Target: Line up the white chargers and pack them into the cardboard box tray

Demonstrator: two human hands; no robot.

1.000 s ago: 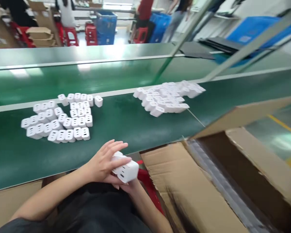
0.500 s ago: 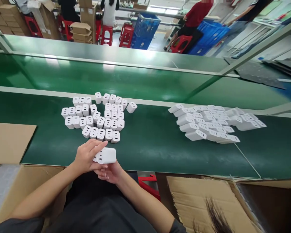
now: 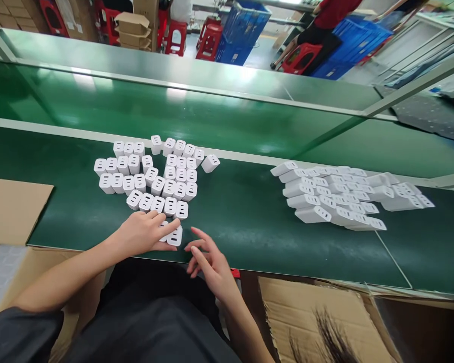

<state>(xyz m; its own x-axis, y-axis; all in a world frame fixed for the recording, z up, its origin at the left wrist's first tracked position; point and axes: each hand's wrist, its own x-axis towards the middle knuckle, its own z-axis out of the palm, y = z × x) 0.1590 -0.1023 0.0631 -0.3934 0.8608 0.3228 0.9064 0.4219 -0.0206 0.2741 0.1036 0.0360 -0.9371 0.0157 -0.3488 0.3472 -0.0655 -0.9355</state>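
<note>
My left hand (image 3: 142, 233) lies over two white chargers (image 3: 173, 235) that stand on the green belt (image 3: 242, 222) at its near edge, fingers still curled on them. They sit just in front of a packed cluster of upright white chargers (image 3: 155, 174). My right hand (image 3: 206, 259) hovers beside them at the belt's edge with fingers spread and nothing in it. Further right on the belt lies a second pile of chargers on their sides (image 3: 348, 199).
An open cardboard box (image 3: 325, 322) stands below the belt at lower right, and a cardboard flap (image 3: 11, 212) overlaps the belt at left. A slanted metal bar (image 3: 412, 83) crosses at upper right. Beyond are blue crates (image 3: 242, 25), red stools (image 3: 210, 38) and a seated person (image 3: 333, 12).
Both hands carried the chargers from my lap to the belt and set them down by the left cluster. The right hand let go and opened. My view swung left, away from the box.
</note>
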